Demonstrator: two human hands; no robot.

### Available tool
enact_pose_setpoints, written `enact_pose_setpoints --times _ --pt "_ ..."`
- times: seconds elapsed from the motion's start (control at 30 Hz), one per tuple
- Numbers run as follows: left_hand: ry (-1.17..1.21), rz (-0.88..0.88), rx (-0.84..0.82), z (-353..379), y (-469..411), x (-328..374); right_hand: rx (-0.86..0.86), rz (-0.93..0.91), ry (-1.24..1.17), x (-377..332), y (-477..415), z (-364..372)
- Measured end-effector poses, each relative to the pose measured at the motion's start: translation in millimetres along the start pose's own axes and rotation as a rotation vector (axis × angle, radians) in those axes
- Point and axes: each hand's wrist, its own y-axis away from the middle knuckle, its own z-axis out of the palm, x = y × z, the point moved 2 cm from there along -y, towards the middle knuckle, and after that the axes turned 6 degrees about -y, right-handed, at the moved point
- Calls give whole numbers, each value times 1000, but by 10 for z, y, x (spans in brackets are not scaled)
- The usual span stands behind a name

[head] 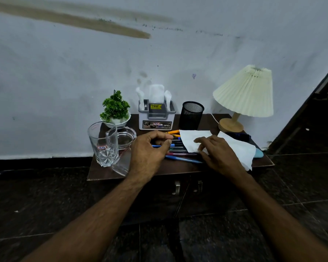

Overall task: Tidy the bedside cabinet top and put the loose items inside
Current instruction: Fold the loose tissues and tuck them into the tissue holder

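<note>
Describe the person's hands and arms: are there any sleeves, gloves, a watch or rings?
Nothing is worn. The left hand and right hand have no gloves, and no rings show on the visible fingers. The left forearm and right forearm are sleeveless down to the frame edge, with no watch or bracelet at the wrists. Fine hair shows on both.

Dim, cool, flat light fills the scene, soft enough that shadows have no hard edges. The pale wall (178,53) is the brightest area, while the floor (45,205) and the near front of the counter (102,173) sink almost to black. Small white highlights sit on the glass (102,144) at the left. Wide-angle distortion bends straight lines toward the edges, and fine detail looks smeared and slightly soft throughout.
</note>
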Motion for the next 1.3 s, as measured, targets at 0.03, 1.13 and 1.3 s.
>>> enact_pose_setpoints --times 0.03,1.13,1.3 --pt "-5 4 2 4 1 1 3 2 -8 -1 1 5" --pt "727 -513 -306 103 43 -18 255 471 -1697 -791 -212 -416" --pt "617 -381 -118 67 -21 -17 276 525 -1698 -752 -168 -369"
